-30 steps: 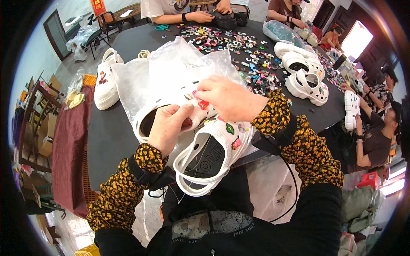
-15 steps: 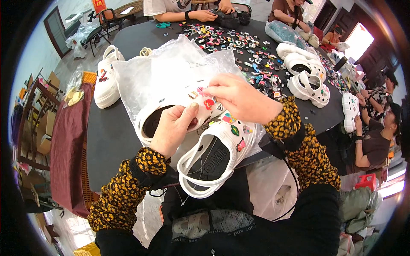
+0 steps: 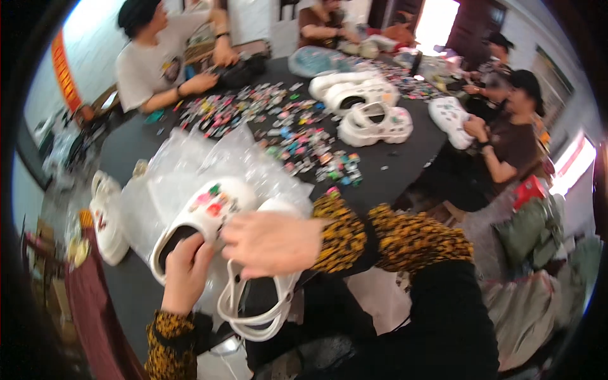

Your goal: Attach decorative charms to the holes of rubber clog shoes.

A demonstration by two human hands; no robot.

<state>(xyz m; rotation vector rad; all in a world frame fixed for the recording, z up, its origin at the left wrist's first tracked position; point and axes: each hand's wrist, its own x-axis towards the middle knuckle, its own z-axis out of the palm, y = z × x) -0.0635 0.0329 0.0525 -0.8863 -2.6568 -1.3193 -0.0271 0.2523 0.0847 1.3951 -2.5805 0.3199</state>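
Observation:
A white clog (image 3: 235,192) with colourful charms on its upper lies on clear plastic bags. My left hand (image 3: 185,271) is closed on the rim of its foot opening, thumb along the edge. Beside it, nearer me, is a second white clog (image 3: 285,303), its heel strap towards me. My right hand (image 3: 275,244) reaches across that clog's upper and covers most of it. The right fingers are bent close to the first clog's side, but motion smears them. Whether they hold anything cannot be made out. A red charm (image 3: 214,209) shows on the first clog.
Plastic bags (image 3: 161,196) spread beneath the clogs. Loose charms (image 3: 304,149) cover the dark table's middle. More white clogs (image 3: 375,125) stand at the back right, another (image 3: 109,218) at the left. People work around the table; one at right (image 3: 516,136) holds a clog.
The view has swung right, so everything sits further left. My right hand has moved from the first clog's charms back towards me, over the second clog. The left hand stays at the first clog's rim.

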